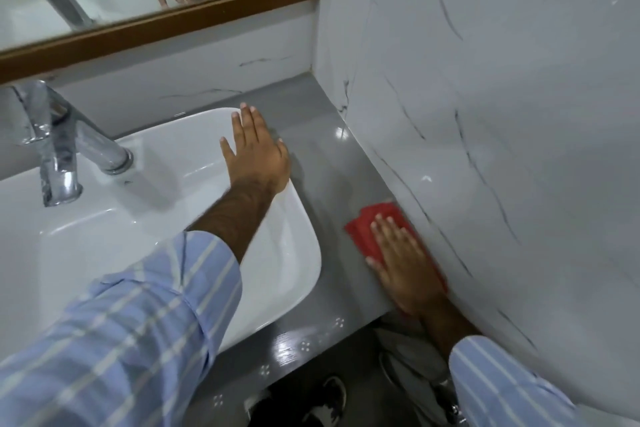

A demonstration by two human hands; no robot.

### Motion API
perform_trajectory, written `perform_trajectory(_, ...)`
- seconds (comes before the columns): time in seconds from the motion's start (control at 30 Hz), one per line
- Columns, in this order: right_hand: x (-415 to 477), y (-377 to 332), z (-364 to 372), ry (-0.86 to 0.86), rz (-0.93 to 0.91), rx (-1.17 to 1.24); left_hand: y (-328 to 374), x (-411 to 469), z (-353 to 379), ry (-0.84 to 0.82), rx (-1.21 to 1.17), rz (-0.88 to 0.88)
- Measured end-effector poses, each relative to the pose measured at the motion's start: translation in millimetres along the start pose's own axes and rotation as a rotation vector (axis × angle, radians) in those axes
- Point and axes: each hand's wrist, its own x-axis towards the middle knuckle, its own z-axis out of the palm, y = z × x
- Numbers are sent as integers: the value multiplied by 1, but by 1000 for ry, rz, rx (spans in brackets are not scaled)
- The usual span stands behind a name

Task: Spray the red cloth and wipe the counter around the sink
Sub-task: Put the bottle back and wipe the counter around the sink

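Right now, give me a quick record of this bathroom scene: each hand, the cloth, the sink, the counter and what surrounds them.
left hand: flat, fingers spread, resting on the right rim of the sink
right hand: flat, pressing the red cloth onto the counter
red cloth: on the counter, against the marble-pattern wall
sink: white basin, sitting on top of the counter
chrome faucet: at the back left of the sink
counter: grey, glossy
marble-pattern wall: right of the counter
mirror: wood-framed, above the sink
spray bottle: not in view
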Motion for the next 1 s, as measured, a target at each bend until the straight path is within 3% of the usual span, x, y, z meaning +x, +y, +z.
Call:
perform_trajectory(0.07,14,-14,0,19,258,51,-1,1,2,-11,-4,3)
perform_trajectory(0.13,16,-52,1,30,359,97,-2,1,4,-20,-14,7)
perform_trajectory(0.17,10,-73,3,13,316,125,-2,2,5,-17,-18,9)
perform_trajectory(0.27,-17,-112,-1,-77,-53,167,-3,1,2,-45,-35,11)
perform_trajectory(0.33,-21,-102,-7,-136,-138,214,-2,-11,-1,-71,-44,34)
perform_trajectory(0.4,-15,-83,-4,-87,-16,197,0,-45,1,-98,-62,74)
perform_trajectory(0.57,-8,-95,4,26,526,91,6,-156,7,-168,-144,227)
perform_trajectory(0.63,-17,-129,8,47,524,83,4,-173,2,-241,-158,241)
perform_trajectory(0.73,-48,-166,15,19,227,-47,-15,-192,-6,-296,-121,300)
perform_trajectory(0.8,-55,-155,12,-25,137,-33,-44,-209,-11,-291,-76,349)
perform_trajectory(0.93,-49,-131,8,44,478,79,-136,-232,-32,-264,-26,283)
perform_trajectory(1.0,-49,-151,7,59,536,107,-177,-242,-44,-262,-11,224)
